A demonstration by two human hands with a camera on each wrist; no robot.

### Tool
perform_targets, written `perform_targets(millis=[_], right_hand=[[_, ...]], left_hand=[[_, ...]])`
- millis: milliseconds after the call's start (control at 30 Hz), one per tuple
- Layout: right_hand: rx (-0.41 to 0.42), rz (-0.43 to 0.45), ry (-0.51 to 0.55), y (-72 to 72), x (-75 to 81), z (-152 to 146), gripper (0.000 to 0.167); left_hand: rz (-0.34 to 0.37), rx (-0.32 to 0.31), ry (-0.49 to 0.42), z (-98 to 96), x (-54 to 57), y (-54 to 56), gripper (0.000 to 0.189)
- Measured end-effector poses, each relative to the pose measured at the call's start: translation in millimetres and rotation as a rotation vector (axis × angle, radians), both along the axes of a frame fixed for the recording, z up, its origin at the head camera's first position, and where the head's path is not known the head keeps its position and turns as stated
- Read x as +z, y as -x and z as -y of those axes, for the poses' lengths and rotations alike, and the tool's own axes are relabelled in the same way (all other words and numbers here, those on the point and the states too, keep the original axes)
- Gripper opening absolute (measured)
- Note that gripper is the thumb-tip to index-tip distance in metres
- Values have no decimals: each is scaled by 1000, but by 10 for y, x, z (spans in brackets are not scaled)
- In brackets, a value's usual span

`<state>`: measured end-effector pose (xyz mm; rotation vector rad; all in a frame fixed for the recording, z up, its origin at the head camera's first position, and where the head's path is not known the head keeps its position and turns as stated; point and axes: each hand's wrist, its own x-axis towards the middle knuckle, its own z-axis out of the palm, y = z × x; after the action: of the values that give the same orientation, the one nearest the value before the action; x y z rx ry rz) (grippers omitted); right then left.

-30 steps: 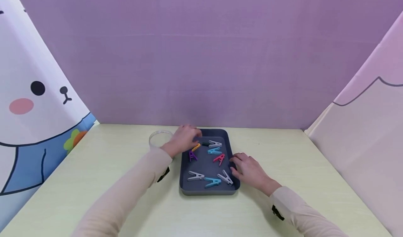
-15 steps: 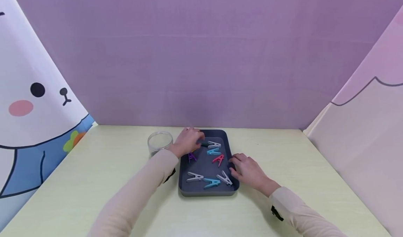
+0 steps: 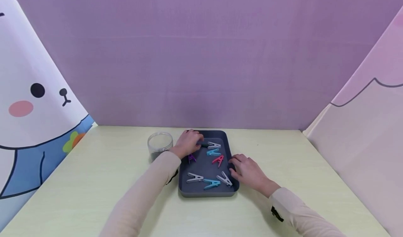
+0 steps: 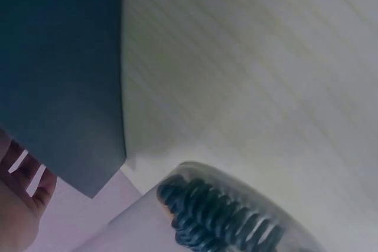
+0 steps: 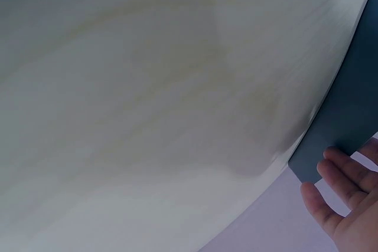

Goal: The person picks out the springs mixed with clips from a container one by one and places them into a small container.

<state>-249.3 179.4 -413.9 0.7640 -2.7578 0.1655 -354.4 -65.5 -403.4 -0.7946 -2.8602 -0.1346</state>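
My left hand [image 3: 188, 142] reaches over the far left part of a dark grey tray [image 3: 207, 194], fingertips down inside it. Its fingers hide what lies under them, so I cannot tell whether they pinch something. Just below that hand lies a purple clothespin [image 3: 191, 158]. To its right are a dark clip [image 3: 204, 145], a pale grey clothespin [image 3: 214, 145], a blue one and a red clothespin [image 3: 218, 160]. My right hand [image 3: 248, 170] rests at the tray's right rim, with loosely bent fingers against the tray's outer wall [image 5: 348, 98] in the right wrist view.
Left of the tray stands a round clear jar [image 3: 160, 142]; dark spiral coils [image 4: 218, 216] show through it in the left wrist view. Two pale clothespins and a blue clothespin [image 3: 212, 184] lie near the tray's front. A purple wall panel [image 3: 201, 72] borders the table's back.
My left hand has shifted slightly right over the tray, now covering the orange clothespin that showed one second ago. More of the jar has come into sight. The right hand stays put.
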Motion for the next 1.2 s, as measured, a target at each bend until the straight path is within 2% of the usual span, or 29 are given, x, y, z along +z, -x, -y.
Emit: perform_targets(millis=[533, 1200], right_hand=[[12, -6, 8, -11, 27, 4, 29], [9, -5, -5, -12, 32, -21, 30]], left_hand=[[6, 29, 5, -73, -137, 59, 24], [36, 14, -17, -81, -171, 54, 24]])
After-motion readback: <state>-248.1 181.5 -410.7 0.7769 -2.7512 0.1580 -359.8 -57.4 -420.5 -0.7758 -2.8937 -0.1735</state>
